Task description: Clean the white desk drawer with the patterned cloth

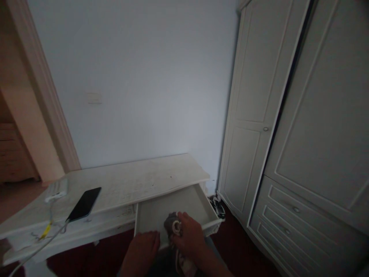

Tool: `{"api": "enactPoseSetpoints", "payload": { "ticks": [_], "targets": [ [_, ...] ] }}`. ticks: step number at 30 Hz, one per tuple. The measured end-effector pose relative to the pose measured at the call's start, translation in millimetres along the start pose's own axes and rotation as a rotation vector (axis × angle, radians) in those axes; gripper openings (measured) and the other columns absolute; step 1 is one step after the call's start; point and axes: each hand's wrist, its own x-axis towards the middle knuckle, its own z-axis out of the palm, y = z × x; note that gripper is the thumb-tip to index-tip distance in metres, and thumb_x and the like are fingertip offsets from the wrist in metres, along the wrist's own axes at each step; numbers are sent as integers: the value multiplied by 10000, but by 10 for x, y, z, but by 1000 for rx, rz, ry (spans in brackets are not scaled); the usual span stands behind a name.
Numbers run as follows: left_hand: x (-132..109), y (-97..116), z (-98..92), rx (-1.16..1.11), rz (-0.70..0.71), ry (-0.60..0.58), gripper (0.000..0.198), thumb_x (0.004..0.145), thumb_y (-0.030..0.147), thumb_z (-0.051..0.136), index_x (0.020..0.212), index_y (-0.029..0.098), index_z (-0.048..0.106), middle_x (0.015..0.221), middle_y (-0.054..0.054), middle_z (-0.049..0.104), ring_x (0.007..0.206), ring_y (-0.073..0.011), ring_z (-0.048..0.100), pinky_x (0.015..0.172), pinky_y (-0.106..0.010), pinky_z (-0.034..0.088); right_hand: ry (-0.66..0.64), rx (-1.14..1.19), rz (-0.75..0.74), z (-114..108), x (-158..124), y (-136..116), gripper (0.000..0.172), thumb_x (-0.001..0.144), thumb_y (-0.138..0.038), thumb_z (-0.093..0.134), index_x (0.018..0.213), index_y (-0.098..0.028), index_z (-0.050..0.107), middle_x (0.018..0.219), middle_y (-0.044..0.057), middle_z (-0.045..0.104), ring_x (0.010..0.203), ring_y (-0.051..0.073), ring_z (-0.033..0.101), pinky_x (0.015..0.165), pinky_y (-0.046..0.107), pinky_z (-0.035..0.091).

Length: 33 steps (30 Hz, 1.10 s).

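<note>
A white drawer [178, 204] stands pulled out from the low white table [138, 175], and its pale inside shows. My left hand [144, 246] is closed at the drawer's front left corner, fingers curled over the edge. In my right hand [188, 235] is a bunched grey cloth [170, 222] with a light patterned part, held above the front of the drawer. Part of the cloth hangs down below my right hand towards my lap, and my fingers hide some of it.
On the table's left lie a black phone [85, 204] with a white cable [43, 248] and a white power strip [57, 189]. A white wardrobe [250, 154] rises at the right. Dark patterned items [218, 206] lie on the floor beside the drawer. Dark red carpet [235, 238] covers the floor.
</note>
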Motion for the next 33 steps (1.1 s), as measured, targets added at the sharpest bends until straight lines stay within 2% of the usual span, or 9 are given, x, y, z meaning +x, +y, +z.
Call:
{"api": "enactPoseSetpoints", "payload": {
  "ticks": [3,6,9,14,18,21,24,28,33],
  "targets": [
    [8,-52,149,116,64,16,529,992,34,339,1383,211,648,1360,-171,721,1215,-300,696,1055,-528,532,21,-91,144,-358,-22,425,619,815,-350,639,1415,-200,614,1349,149,686,1194,325,678,998,391,493],
    [20,-96,259,161,83,56,575,955,-12,379,1425,214,622,1389,-191,699,1237,-313,687,1059,-562,537,66,-170,278,-673,-42,789,503,879,-353,574,1358,-217,646,1318,130,699,1156,313,696,947,376,493],
    [32,-90,253,158,92,40,584,948,-15,391,1442,208,608,1407,-199,686,1246,-313,686,1059,-557,540,103,-217,289,-754,-44,910,465,907,-364,565,1341,-217,645,1275,129,706,1136,303,697,931,362,481],
    [22,13,22,143,59,-51,564,988,22,322,1448,189,601,1378,-197,711,1221,-314,702,1038,-546,538,73,-146,108,-258,-10,364,513,825,-352,662,1317,-212,633,1262,141,695,1133,312,684,933,367,495],
    [-2,50,-119,-20,-57,-68,423,1051,173,347,1201,215,741,1204,-131,793,1114,-287,741,980,-431,534,39,-6,-97,222,16,-283,512,766,-415,728,1241,-245,641,1163,99,700,1073,309,681,908,382,521],
    [-13,42,-128,-58,-95,-66,402,1045,183,368,1118,213,762,1172,-122,801,1096,-281,742,963,-397,519,7,47,-115,315,36,-442,549,738,-452,749,1233,-240,645,1173,104,700,1074,328,680,913,408,528],
    [-13,25,-67,35,-31,-47,440,1041,129,336,1229,199,727,1217,-147,782,1118,-297,737,992,-449,518,-17,59,-57,183,45,-237,587,748,-404,721,1296,-211,636,1202,123,708,1087,324,688,942,403,516],
    [0,-18,68,132,59,-25,538,980,17,382,1414,219,628,1382,-175,711,1235,-311,692,1058,-521,508,25,-11,77,-200,33,342,607,803,-346,648,1389,-190,623,1287,147,711,1162,315,679,990,376,480],
    [-7,-42,133,208,93,1,575,970,-27,384,1439,211,616,1384,-199,706,1224,-317,706,1038,-555,554,103,-167,199,-696,6,975,421,888,-340,568,1264,-204,701,1217,120,755,1111,297,703,942,351,451]
  ]
}}
